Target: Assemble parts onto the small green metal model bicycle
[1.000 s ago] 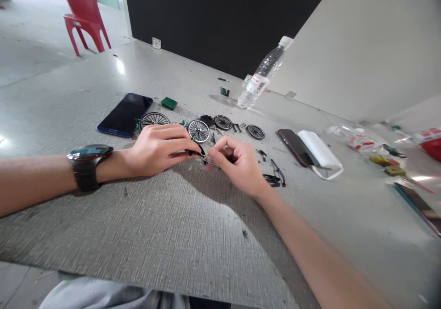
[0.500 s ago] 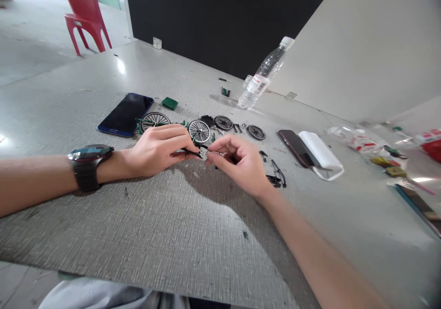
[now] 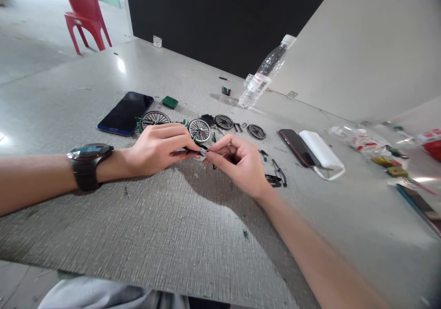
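My left hand (image 3: 156,149), with a dark watch (image 3: 87,164) on the wrist, pinches a thin black part (image 3: 193,151) of a small model bicycle. My right hand (image 3: 237,162) meets it from the right, its fingers curled and pinched on the same small assembly at its silvery end (image 3: 204,153). Both hands rest low on the grey table (image 3: 138,235). Just beyond them lie spoked model wheels (image 3: 199,130), one with a green frame (image 3: 154,119), and small black pieces (image 3: 275,175).
A dark phone (image 3: 126,113) and a green block (image 3: 170,102) lie at the left. A tilted plastic bottle (image 3: 263,72) stands at the back. A second phone (image 3: 296,147), a white case (image 3: 320,152) and plastic bags (image 3: 361,141) are at the right. A red chair (image 3: 84,12) stands far left.
My right hand has shifted slightly left and up, closing in on my left fingertips; the small metal piece it held is now tucked between both hands' fingers.
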A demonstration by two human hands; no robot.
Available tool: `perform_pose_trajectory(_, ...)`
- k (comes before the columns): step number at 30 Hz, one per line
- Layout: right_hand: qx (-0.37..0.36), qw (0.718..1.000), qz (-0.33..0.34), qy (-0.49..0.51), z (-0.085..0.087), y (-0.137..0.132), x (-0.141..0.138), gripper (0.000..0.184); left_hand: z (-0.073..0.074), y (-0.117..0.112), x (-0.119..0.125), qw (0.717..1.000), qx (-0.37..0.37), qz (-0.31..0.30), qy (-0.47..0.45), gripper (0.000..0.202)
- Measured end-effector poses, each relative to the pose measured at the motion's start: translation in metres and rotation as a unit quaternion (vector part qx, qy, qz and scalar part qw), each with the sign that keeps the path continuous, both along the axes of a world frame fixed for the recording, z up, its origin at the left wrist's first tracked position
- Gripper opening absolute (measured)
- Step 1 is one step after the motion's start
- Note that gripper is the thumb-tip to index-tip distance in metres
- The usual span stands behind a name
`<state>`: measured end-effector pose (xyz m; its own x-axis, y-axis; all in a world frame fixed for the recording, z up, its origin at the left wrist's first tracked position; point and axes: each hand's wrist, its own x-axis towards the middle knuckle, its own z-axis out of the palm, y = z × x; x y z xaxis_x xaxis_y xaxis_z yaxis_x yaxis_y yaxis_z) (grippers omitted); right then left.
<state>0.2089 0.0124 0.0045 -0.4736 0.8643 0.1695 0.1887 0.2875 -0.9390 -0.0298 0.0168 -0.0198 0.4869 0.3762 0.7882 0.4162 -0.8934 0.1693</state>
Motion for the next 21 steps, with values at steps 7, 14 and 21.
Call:
perform_pose_trajectory(7, 0.002, 1.000, 0.005, 0.006, 0.0013, -0.0004, 0.0003, 0.022, 0.0013, 0.0001, 0.0001, 1.000, 0.001, -0.002, 0.001, 0.012)
perform_pose_trajectory(14, -0.011, 1.000, 0.010, 0.001, 0.0010, -0.0001, 0.0010, 0.022, 0.0023, 0.0002, 0.0002, 1.000, 0.006, -0.010, 0.004, 0.011)
perform_pose_trajectory(21, -0.015, 1.000, 0.011, -0.002, 0.0024, -0.0003, 0.0007, 0.024, 0.0011, -0.0002, 0.0001, 1.000, -0.012, -0.011, 0.003, 0.010)
